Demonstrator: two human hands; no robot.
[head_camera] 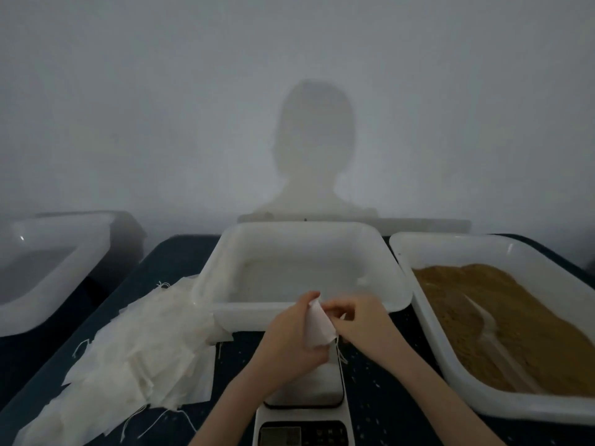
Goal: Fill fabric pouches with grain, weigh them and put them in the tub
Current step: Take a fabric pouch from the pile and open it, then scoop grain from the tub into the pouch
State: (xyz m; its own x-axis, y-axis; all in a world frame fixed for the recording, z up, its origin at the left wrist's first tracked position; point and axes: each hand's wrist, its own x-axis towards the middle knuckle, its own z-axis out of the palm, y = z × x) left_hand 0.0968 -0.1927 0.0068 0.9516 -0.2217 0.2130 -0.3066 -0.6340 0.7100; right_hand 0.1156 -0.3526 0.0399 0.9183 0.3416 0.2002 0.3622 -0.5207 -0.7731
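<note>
Pouch: a small white fabric pouch (317, 326) hangs upright between both hands, directly above the scale (304, 410).
Left hand: the left hand (289, 333) grips the pouch's left side, fingers curled round it.
Right hand: the right hand (357, 320) pinches the upper right edge, apparently at the mouth or drawstring; which of the two, I cannot tell.
Long axis: roughly vertical, mouth uppermost.
Grain: the grain tray (450, 375) lies to the right of the grip, its scoop (492, 333) part buried; the right hand is nearer.
Tub: the white tub (302, 309) sits just beyond the grip.
Spare pouches: heap (135, 352) to the left.
</note>
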